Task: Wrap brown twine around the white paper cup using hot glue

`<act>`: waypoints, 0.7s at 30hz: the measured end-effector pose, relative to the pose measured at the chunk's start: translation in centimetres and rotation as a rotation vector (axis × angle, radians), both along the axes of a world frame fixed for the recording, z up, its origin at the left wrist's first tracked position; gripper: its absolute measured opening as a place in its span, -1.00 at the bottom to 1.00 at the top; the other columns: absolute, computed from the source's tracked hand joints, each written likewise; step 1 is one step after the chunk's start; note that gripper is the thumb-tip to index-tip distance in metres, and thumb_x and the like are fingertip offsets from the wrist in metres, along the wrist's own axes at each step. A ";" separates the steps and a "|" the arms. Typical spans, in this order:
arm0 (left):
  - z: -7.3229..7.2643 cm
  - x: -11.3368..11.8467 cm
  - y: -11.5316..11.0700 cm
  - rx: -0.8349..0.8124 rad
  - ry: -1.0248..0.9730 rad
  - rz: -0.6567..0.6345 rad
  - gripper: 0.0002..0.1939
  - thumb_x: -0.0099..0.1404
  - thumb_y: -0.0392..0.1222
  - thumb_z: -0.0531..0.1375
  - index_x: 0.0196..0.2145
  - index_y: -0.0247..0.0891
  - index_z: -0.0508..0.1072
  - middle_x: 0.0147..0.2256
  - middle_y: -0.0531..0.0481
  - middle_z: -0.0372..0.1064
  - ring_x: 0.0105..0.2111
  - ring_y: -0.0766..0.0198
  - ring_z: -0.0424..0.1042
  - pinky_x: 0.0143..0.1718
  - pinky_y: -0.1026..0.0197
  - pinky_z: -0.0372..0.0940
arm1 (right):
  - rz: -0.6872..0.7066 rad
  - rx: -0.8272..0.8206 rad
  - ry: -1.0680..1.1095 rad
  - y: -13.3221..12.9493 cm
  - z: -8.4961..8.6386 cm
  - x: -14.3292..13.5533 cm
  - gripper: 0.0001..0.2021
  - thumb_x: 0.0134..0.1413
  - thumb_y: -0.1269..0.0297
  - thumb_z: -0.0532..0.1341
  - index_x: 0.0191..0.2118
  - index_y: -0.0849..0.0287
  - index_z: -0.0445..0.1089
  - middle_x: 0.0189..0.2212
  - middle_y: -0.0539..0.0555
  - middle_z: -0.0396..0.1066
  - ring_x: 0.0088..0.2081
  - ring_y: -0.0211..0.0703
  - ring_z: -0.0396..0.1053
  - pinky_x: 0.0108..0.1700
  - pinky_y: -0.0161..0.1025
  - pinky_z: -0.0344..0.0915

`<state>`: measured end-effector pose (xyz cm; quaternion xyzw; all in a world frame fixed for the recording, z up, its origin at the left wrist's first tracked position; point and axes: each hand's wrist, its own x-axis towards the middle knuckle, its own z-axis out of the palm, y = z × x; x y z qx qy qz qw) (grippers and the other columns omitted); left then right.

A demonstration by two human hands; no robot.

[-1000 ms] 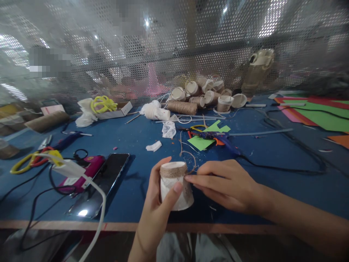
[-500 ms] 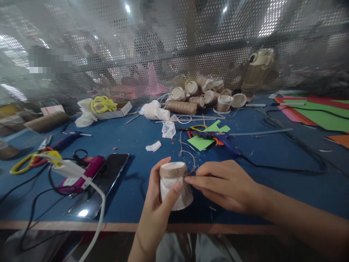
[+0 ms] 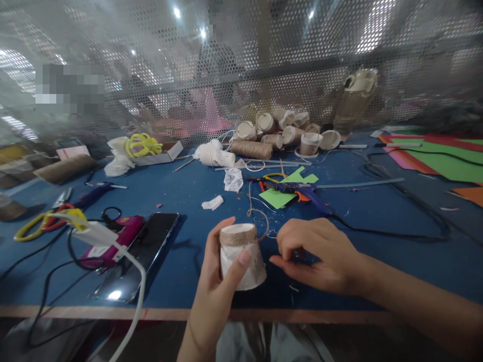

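Observation:
My left hand (image 3: 219,281) is wrapped round a white paper cup (image 3: 252,274), thumb across its front, holding it near the table's front edge. Brown jute twine (image 3: 238,237) circles the cup just under its upper rim in several rows. From the cup's right side the loose twine (image 3: 267,221) curls away and runs back over the table. Just right of the cup, apart from it, is my right hand (image 3: 317,254); its fingers are curled and the thumb is apart from them, with nothing seen between.
A blue glue gun (image 3: 302,188) lies over green paper scraps (image 3: 277,198) ahead. Twine-wrapped cups (image 3: 290,134) and a twine spool (image 3: 252,149) stand at the back. On the left are a phone (image 3: 151,251), a magenta device (image 3: 116,241), scissors (image 3: 49,218) and cables. Coloured paper (image 3: 449,156) lies right.
My right hand has drawn back to the right from the twine on the cup, its thumb and fingers parting. My left hand still holds the cup, almost unmoved.

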<state>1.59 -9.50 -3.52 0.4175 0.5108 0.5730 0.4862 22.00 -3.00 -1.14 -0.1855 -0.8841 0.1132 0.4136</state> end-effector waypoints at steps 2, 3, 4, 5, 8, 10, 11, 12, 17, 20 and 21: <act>-0.2 -0.2 0.1 0.011 0.006 -0.005 -0.44 0.29 0.05 0.33 0.19 -0.04 0.33 0.04 0.00 0.42 -0.03 0.15 0.40 -0.01 0.21 0.27 | -0.021 -0.047 0.023 0.1 0.1 0.2 -0.84 0.19 0.45 0.26 -0.34 0.12 0.27 -0.43 -0.08 0.43 -0.45 -0.35 0.35 -0.42 -0.37 0.24; -0.4 -0.3 0.1 0.015 0.009 0.000 -0.44 0.29 0.05 0.33 0.19 -0.03 0.33 0.04 0.00 0.42 -0.04 0.16 0.40 -0.01 0.23 0.27 | -0.029 -0.053 0.022 0.1 0.1 0.3 -0.86 0.19 0.48 0.24 -0.32 0.12 0.29 -0.41 -0.07 0.45 -0.46 -0.36 0.35 -0.42 -0.38 0.24; -0.4 -0.4 0.1 0.019 0.010 0.008 -0.45 0.30 0.04 0.33 0.19 -0.02 0.33 0.04 0.01 0.42 -0.04 0.17 0.40 -0.02 0.24 0.27 | -0.035 -0.052 0.017 0.2 0.2 0.3 -0.89 0.20 0.48 0.24 -0.28 0.13 0.32 -0.39 -0.06 0.47 -0.45 -0.36 0.37 -0.41 -0.39 0.26; -0.5 -0.4 0.1 0.025 0.010 0.016 -0.45 0.30 0.03 0.33 0.19 -0.02 0.33 0.03 0.01 0.43 -0.04 0.17 0.40 -0.03 0.24 0.27 | -0.037 -0.041 0.015 0.2 0.3 0.4 -0.91 0.23 0.46 0.24 -0.25 0.13 0.35 -0.39 -0.06 0.50 -0.45 -0.37 0.38 -0.41 -0.39 0.26; -0.6 -0.5 0.1 0.040 0.005 0.008 -0.45 0.31 0.01 0.32 0.21 -0.02 0.32 0.04 -0.02 0.44 -0.03 0.15 0.42 -0.03 0.22 0.30 | -0.041 0.004 0.011 0.4 0.4 0.7 -0.89 0.30 0.31 0.26 -0.31 0.12 0.41 -0.50 -0.10 0.50 -0.51 -0.36 0.41 -0.44 -0.38 0.24; -0.6 -0.4 0.1 0.053 0.000 0.016 -0.45 0.31 -0.01 0.32 0.21 -0.03 0.32 0.04 -0.03 0.44 -0.02 0.13 0.41 -0.02 0.21 0.31 | -0.062 0.044 -0.002 0.5 0.4 0.7 -0.87 0.33 0.29 0.24 -0.30 0.11 0.43 -0.48 -0.08 0.53 -0.47 -0.33 0.46 -0.44 -0.37 0.24; -0.5 -0.3 0.1 0.059 -0.007 0.024 -0.46 0.31 -0.01 0.33 0.20 -0.02 0.33 0.04 -0.02 0.44 -0.01 0.14 0.41 -0.02 0.22 0.31 | -0.084 0.052 -0.019 0.5 0.3 0.7 -0.90 0.35 0.34 0.21 -0.23 0.10 0.45 -0.38 -0.03 0.57 -0.39 -0.31 0.51 -0.43 -0.37 0.25; -0.4 -0.1 0.0 0.065 -0.018 0.035 -0.47 0.30 -0.01 0.33 0.18 -0.01 0.34 0.04 0.00 0.43 -0.02 0.16 0.40 -0.01 0.23 0.31 | -0.103 0.054 -0.037 0.6 0.2 0.7 -0.89 0.36 0.39 0.17 -0.13 0.09 0.46 -0.24 0.02 0.59 -0.28 -0.28 0.54 -0.42 -0.37 0.27; 0.1 0.4 -0.4 0.056 -0.092 0.041 -0.46 0.24 0.00 0.38 0.15 0.01 0.39 -0.03 0.03 0.46 -0.07 0.19 0.42 -0.06 0.24 0.34 | -0.090 -0.088 -0.216 0.6 0.0 0.2 -0.70 0.31 0.42 0.19 0.12 0.15 0.33 0.04 0.12 0.53 -0.26 -0.28 0.53 -0.38 -0.35 0.33; 0.3 0.5 -0.4 0.054 -0.150 0.069 -0.45 0.20 0.01 0.40 0.14 0.00 0.43 -0.07 0.03 0.50 -0.13 0.21 0.47 -0.11 0.26 0.38 | -0.079 -0.140 -0.322 0.7 -0.2 0.1 -0.82 0.30 0.35 0.22 -0.01 0.16 0.40 -0.23 0.00 0.59 -0.34 -0.26 0.51 -0.39 -0.31 0.27; 0.4 0.5 -0.3 0.060 -0.181 0.094 -0.45 0.19 0.01 0.40 0.13 -0.01 0.44 -0.08 0.02 0.52 -0.15 0.22 0.50 -0.13 0.27 0.40 | -0.066 -0.141 -0.337 0.8 -0.2 0.1 -0.87 0.31 0.33 0.22 -0.07 0.15 0.42 -0.30 -0.02 0.58 -0.36 -0.26 0.50 -0.40 -0.31 0.23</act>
